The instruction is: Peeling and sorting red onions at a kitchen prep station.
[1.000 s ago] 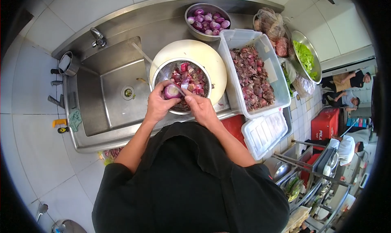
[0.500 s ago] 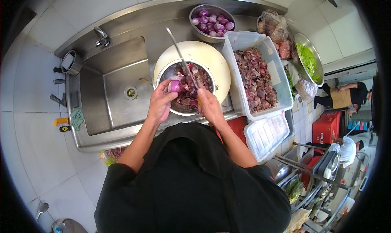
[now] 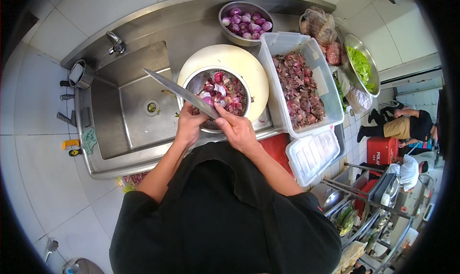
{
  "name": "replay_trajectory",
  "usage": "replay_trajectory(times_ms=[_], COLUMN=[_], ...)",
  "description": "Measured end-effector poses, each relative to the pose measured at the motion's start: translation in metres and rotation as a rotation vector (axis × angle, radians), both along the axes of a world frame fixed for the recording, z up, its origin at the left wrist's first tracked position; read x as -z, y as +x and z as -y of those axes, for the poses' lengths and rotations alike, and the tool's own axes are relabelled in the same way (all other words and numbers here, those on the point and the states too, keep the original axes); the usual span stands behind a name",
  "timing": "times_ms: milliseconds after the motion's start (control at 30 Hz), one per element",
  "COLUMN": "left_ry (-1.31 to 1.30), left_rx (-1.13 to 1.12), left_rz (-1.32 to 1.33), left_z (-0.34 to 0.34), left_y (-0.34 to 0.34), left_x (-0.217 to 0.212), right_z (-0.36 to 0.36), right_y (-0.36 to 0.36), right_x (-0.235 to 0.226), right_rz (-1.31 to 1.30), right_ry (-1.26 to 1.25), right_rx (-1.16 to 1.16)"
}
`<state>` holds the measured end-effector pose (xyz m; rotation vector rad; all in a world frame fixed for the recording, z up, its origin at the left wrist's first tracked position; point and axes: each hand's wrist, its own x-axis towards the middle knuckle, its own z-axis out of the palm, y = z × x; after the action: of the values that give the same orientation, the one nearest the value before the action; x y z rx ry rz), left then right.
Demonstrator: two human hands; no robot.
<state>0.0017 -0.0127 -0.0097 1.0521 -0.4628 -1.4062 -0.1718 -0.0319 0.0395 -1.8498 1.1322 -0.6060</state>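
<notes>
My right hand [image 3: 235, 131] is closed round the handle of a long knife [image 3: 179, 91], its thumb stretched along the base of the blade. The blade slants up and to the left across my left hand [image 3: 189, 126]. The left fingers are bent closed behind it, on a red onion [image 3: 207, 100] that is mostly hidden by the blade. Both hands are over the near rim of a perforated metal colander [image 3: 248, 89], which holds red onion skins and cut pieces [image 3: 230, 101]. The colander rests on a round, pale cutting board [image 3: 258, 68].
A steel bowl of peeled red onions [image 3: 247, 25] stands behind the board. To the right is a clear plastic bin [image 3: 331, 108] full of onion skins, its lid [image 3: 314, 156] nearer me. The sink [image 3: 136, 111] lies left. Lettuce fills a bowl [image 3: 359, 65]; people stand farther right.
The knife has swung from nearly upright to a low leftward slant, across my left hand. My right hand has moved closer to the left one. The onion is now mostly covered by the blade.
</notes>
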Motion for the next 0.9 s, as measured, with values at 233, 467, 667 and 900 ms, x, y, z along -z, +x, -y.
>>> replay_trajectory(times_ms=[233,467,667,900], left_ry=[-0.157,-0.201,-0.082,-0.039], left_rx=[0.128,0.385,0.258,0.155], left_rz=[-0.137,-0.297,-0.071,0.641], left_z=[-0.002,-0.010,0.000,0.005], left_y=[0.008,0.020,0.011,0.002], left_x=[-0.001,-0.013,-0.016,-0.002], right_z=[0.001,0.024,0.022,0.011], right_y=[0.000,-0.019,-0.013,-0.014], right_x=[0.015,0.006,0.018,0.013], right_rz=[0.446,0.227,0.343,0.421], right_ry=[0.430,0.516,0.520,0.574], right_rx=[0.084,0.078,0.223,0.026])
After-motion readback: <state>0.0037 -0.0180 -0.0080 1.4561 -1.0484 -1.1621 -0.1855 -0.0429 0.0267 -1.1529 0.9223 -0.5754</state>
